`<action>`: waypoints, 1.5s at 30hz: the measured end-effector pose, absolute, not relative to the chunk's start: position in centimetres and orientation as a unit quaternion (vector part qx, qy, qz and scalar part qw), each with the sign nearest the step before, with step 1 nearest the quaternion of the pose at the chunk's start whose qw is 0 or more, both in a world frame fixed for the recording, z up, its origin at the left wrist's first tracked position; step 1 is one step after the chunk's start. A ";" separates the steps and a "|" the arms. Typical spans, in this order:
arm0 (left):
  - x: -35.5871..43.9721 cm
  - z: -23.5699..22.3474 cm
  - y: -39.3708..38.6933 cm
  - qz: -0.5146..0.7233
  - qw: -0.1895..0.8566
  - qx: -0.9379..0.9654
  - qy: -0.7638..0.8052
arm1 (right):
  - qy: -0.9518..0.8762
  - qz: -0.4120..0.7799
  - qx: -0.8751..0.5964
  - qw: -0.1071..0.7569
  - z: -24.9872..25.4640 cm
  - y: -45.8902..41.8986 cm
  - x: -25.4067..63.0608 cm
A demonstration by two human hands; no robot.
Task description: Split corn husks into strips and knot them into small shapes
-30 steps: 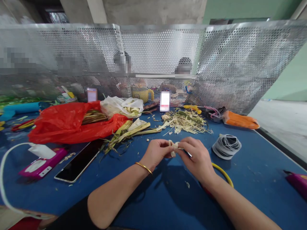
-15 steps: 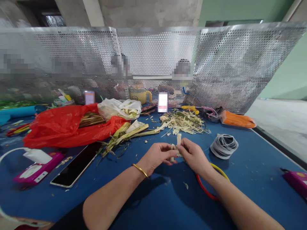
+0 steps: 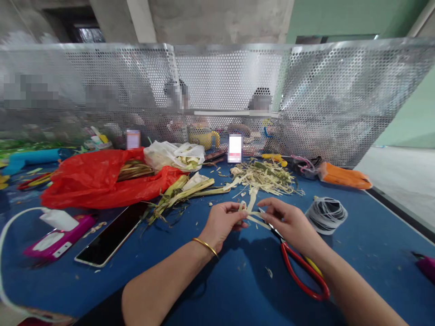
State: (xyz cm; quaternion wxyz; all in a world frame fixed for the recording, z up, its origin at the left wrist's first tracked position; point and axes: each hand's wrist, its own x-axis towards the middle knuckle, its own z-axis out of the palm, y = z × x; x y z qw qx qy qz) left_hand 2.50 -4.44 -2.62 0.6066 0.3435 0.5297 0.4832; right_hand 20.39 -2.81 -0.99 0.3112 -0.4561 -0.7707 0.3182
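Note:
My left hand (image 3: 226, 219), a gold bangle at its wrist, is closed in a pinch on pale dried husk strips (image 3: 252, 199). One end of the strips stands up above the fingertips, while others stretch right toward my other hand. There, my right hand (image 3: 285, 220) has its thumb and forefinger apart beside the strip ends; its other fingers are partly hidden. Scissors (image 3: 294, 262) with red and yellow handles lie on the blue table under my right hand and wrist, their blades pointing toward the strips.
A heap of shredded husk (image 3: 268, 176) lies ahead, with long stalks (image 3: 183, 192) to its left. Around are a red plastic bag (image 3: 91, 181), a phone (image 3: 110, 237), a purple power strip (image 3: 61, 242), a wire coil (image 3: 326, 216) and an orange packet (image 3: 345, 175). A perforated metal screen (image 3: 224, 72) stands behind.
My right hand has moved right, away from the left, and its fingers have parted. The strips now spread between the hands. More of the scissors shows. The whole view has shifted slightly.

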 end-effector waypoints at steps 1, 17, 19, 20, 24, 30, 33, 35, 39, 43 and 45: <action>2.5 -2.6 -4.4 0.483 0.604 0.346 0.531 | -0.766 0.351 -0.440 0.312 -0.7 -2.9 20.4; 2.5 -2.8 -4.3 0.474 0.609 0.355 0.527 | -0.743 0.319 -0.449 0.381 -1.1 -3.0 19.3; 2.6 -2.9 -4.3 0.471 0.612 0.356 0.527 | -0.767 0.293 -0.441 0.362 -1.5 -2.9 19.4; 2.6 -2.9 -4.3 0.470 0.613 0.356 0.526 | -0.779 0.283 -0.437 0.350 -1.7 -2.9 19.5; 2.7 -3.0 -4.4 0.469 0.614 0.365 0.519 | -0.809 0.256 -0.432 0.306 -2.5 -2.7 19.6; 2.9 -3.4 -4.4 0.461 0.586 0.410 0.525 | -0.815 0.240 -0.445 0.284 -2.7 -2.8 19.4; 2.9 -3.9 -4.4 0.457 0.550 0.464 0.523 | -0.817 0.213 -0.462 0.270 -2.6 -3.2 19.2; 2.8 -4.2 -4.4 0.452 0.527 0.495 0.523 | -0.816 0.192 -0.480 0.259 -2.5 -3.4 19.0; 2.8 -4.4 -4.6 0.436 0.504 0.521 0.534 | -0.813 0.164 -0.500 0.249 -2.5 -3.7 18.9; 2.9 -4.1 -5.1 0.405 0.424 0.581 0.564 | -0.806 0.160 -0.505 0.265 -2.9 -3.8 18.9; 2.9 -4.0 -5.2 0.395 0.415 0.599 0.559 | -0.796 0.169 -0.508 0.281 -3.1 -3.9 18.8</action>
